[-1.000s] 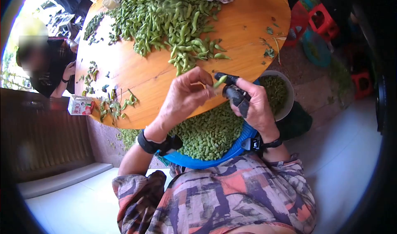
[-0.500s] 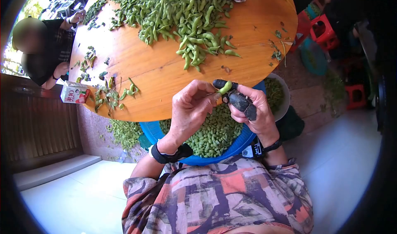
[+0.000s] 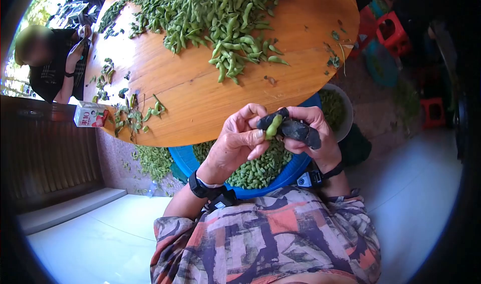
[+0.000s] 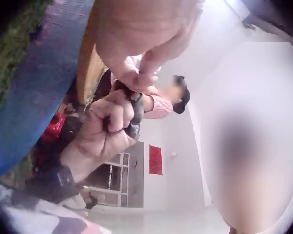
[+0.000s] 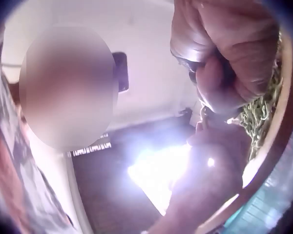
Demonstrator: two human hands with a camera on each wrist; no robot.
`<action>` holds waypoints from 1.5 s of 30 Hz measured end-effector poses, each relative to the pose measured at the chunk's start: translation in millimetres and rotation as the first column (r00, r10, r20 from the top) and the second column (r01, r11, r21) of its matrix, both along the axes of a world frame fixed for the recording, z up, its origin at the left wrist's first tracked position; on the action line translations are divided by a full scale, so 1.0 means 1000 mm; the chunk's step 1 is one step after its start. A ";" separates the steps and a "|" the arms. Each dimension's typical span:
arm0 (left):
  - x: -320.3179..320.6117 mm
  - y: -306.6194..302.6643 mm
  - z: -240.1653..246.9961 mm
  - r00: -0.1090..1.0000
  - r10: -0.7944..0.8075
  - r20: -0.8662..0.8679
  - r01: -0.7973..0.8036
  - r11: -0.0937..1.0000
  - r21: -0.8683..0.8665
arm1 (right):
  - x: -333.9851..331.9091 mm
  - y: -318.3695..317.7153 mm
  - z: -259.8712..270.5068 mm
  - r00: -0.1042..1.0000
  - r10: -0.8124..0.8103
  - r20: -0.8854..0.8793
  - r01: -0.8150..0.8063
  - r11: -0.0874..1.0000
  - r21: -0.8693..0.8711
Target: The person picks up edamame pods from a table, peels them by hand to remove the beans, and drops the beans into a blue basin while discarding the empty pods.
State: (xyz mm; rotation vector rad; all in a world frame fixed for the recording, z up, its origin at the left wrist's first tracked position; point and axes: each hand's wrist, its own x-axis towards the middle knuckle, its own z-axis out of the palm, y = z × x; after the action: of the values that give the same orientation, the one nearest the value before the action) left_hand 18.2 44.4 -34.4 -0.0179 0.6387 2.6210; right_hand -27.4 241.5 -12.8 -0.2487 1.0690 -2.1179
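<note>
In the head view a green pod [image 3: 273, 127] lies between the two hands, above the shelled beans [image 3: 260, 169] in a blue basin [image 3: 183, 159]. The left hand [image 3: 234, 142] pinches the pod's lower end between thumb and finger. Black coverings wrap the thumb and a finger of the right hand [image 3: 313, 133], which grips the pod from the other side. In the left wrist view the right hand [image 4: 105, 124] has its fingers curled beneath the left hand [image 4: 146, 34]. The pod is hard to make out in both wrist views.
A round wooden table [image 3: 185, 103] bears a large heap of pods [image 3: 200, 13], scattered leaves and a small carton [image 3: 90, 115]. Another person [image 3: 55, 66] sits at its left. A pale bowl [image 3: 345, 114] and red stools [image 3: 393, 33] stand at the right.
Both hands have moved slightly lower, still together. The pod has turned more upright between them, and the left fingers have shifted along it. The person at the left has raised a hand.
</note>
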 end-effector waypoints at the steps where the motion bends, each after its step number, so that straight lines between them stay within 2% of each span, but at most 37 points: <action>1: 0.000 -0.001 -0.002 0.999 -0.035 -0.030 0.035 0.999 0.008 | 0.000 0.002 0.004 1.000 0.031 0.002 -0.031 0.999 0.041; 2: -0.001 -0.002 -0.001 0.999 -0.035 -0.030 0.035 0.999 0.008 | -0.001 0.003 0.007 0.998 0.062 0.005 -0.062 0.995 0.082; 3: -0.002 -0.003 0.003 0.997 -0.004 -0.071 -0.009 0.985 -0.172 | -0.001 0.004 0.008 0.998 0.062 0.006 -0.062 0.995 0.081; 5: -0.002 0.000 0.013 0.989 0.036 -0.140 -0.103 0.855 -0.508 | -0.001 0.003 0.010 0.883 0.130 -0.450 0.103 0.883 0.457; 6: -0.003 0.002 0.014 0.990 0.033 -0.139 -0.100 0.855 -0.509 | 0.000 0.000 0.005 0.884 0.127 -0.450 0.105 0.884 0.456; 7: -0.005 0.004 0.015 0.918 0.032 -0.396 -0.335 0.600 -0.727 | 0.001 -0.004 -0.003 0.728 0.123 -0.674 0.275 0.849 0.451; 8: -0.007 0.008 0.015 0.790 -0.066 -0.610 -0.574 0.271 -0.773 | 0.001 -0.006 -0.007 0.516 0.139 -0.845 0.433 0.809 0.397; 9: -0.008 0.012 0.014 0.780 0.065 -0.622 -0.614 0.271 -0.741 | 0.003 -0.006 -0.004 0.553 0.171 -0.816 0.392 0.810 0.436; 10: -0.009 0.009 0.014 0.781 0.063 -0.621 -0.612 0.270 -0.743 | 0.003 -0.005 -0.003 0.554 0.170 -0.815 0.392 0.811 0.435; 12: -0.009 0.000 0.014 0.799 -0.096 -0.593 -0.543 0.306 -0.782 | 0.005 -0.002 -0.003 0.509 0.247 -0.825 0.401 0.779 0.481; 13: -0.009 -0.001 0.014 0.838 -0.069 -0.542 -0.483 0.370 -0.794 | 0.004 0.000 -0.003 0.511 0.248 -0.823 0.400 0.779 0.482; 14: -0.009 -0.002 0.016 0.839 -0.069 -0.540 -0.482 0.370 -0.794 | 0.003 0.002 -0.004 0.552 0.236 -0.800 0.290 0.845 0.449; 15: -0.009 -0.004 0.019 0.937 -0.033 -0.347 -0.240 0.660 -0.712 | 0.001 0.005 -0.004 0.593 0.228 -0.773 0.179 0.898 0.402; 16: -0.009 -0.004 0.021 0.988 -0.073 -0.136 -0.004 0.871 -0.492 | -0.001 0.009 -0.004 0.594 0.227 -0.772 0.180 0.898 0.402; 17: -0.011 -0.002 0.001 0.961 -0.079 -0.266 -0.045 0.900 -0.433 | -0.003 0.014 -0.004 0.743 0.283 -0.607 0.006 0.903 0.429; 18: -0.011 0.000 0.004 0.960 -0.082 -0.269 -0.045 0.900 -0.434 | -0.005 0.017 -0.004 0.842 0.347 -0.413 -0.168 0.896 0.411; 19: -0.009 0.002 0.008 0.982 -0.047 -0.185 -0.035 0.909 -0.415 | -0.005 0.017 -0.003 0.892 0.329 -0.310 -0.184 0.891 0.416; 20: -0.008 0.004 0.011 0.995 -0.012 -0.097 -0.027 0.918 -0.395 | -0.004 0.016 -0.002 0.893 0.325 -0.311 -0.181 0.892 0.414; 21: -0.008 0.004 0.007 0.988 0.014 -0.153 -0.088 0.868 -0.488 | -0.003 0.012 -0.002 0.878 0.258 -0.403 -0.056 0.892 0.449; 22: -0.006 0.010 0.008 0.987 0.016 -0.157 -0.091 0.868 -0.488 | -0.002 0.009 -0.001 0.845 0.198 -0.497 0.070 0.880 0.470; 24: -0.004 0.019 0.011 0.962 0.165 -0.217 -0.260 0.797 -0.545 | -0.002 0.006 0.006 0.818 0.183 -0.546 0.129 0.867 0.482; 25: -0.003 0.012 0.011 0.976 0.051 -0.212 -0.192 0.658 -0.728 | -0.002 0.004 0.007 0.737 0.190 -0.648 0.212 0.846 0.489; 26: -0.003 0.010 0.014 0.974 0.056 -0.221 -0.204 0.651 -0.731 | -0.003 0.002 0.007 0.643 0.201 -0.739 0.295 0.826 0.481; 28: -0.004 0.007 0.020 0.896 -0.133 -0.423 -0.396 0.190 -0.899 | -0.005 0.001 0.006 0.613 0.193 -0.766 0.301 0.840 0.452; 29: -0.006 0.005 0.016 0.836 -0.168 -0.522 -0.496 0.178 -0.850 | -0.005 0.000 0.007 0.580 0.200 -0.790 0.344 0.818 0.460; 30: -0.007 0.002 0.016 0.830 -0.164 -0.533 -0.510 0.163 -0.845 | -0.005 -0.002 0.008 0.546 0.206 -0.812 0.389 0.796 0.464; 32: -0.009 -0.005 0.019 0.856 -0.246 -0.455 -0.437 0.124 -0.891 | -0.004 -0.008 0.005 0.520 0.178 -0.836 0.426 0.794 0.434; 33: -0.009 -0.006 0.020 0.855 -0.250 -0.455 -0.420 0.179 -0.889 | -0.002 -0.011 0.006 0.515 0.177 -0.839 0.468 0.762 0.448; 34: -0.009 -0.004 0.019 0.851 -0.246 -0.464 -0.433 0.170 -0.885 | 0.001 -0.014 0.007 0.512 0.176 -0.841 0.508 0.727 0.461; 36: -0.008 0.001 0.014 0.954 -0.042 -0.295 -0.250 0.429 -0.868 | 0.007 -0.023 0.001 0.499 0.187 -0.846 0.532 0.705 0.470; 37: -0.005 0.004 0.005 0.960 0.040 -0.278 -0.248 0.587 -0.771 | 0.011 -0.030 -0.005 0.461 0.162 -0.873 0.618 0.648 0.446; 38: -0.003 0.009 -0.001 0.958 0.042 -0.285 -0.255 0.583 -0.771 | 0.016 -0.036 -0.009 0.419 0.140 -0.897 0.697 0.584 0.417; 40: -0.003 0.021 -0.008 0.924 0.232 -0.305 -0.382 0.499 -0.778 | 0.024 -0.046 -0.011 0.376 0.155 -0.914 0.729 0.559 0.395; 41: -0.004 0.029 -0.007 0.852 0.302 -0.427 -0.520 0.393 -0.758 | 0.028 -0.051 -0.012 0.343 0.128 -0.930 0.756 0.550 0.355; 42: -0.003 0.034 -0.004 0.850 0.306 -0.429 -0.523 0.391 -0.757 | 0.032 -0.054 -0.013 0.311 0.103 -0.945 0.781 0.540 0.315; 44: -0.002 0.040 0.003 0.823 0.462 -0.331 -0.553 0.514 -0.656 | 0.035 -0.056 -0.013 0.282 0.132 -0.950 0.783 0.542 0.307; 45: -0.001 0.040 0.004 0.846 0.467 -0.258 -0.511 0.570 -0.643 | 0.035 -0.057 -0.013 0.251 0.131 -0.959 0.789 0.547 0.281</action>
State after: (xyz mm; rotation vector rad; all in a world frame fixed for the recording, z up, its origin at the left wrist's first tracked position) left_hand 17.2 84.2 -30.4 -0.4083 1.8567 2.6901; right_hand 7.8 184.1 -26.1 -0.9596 2.9505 -1.4678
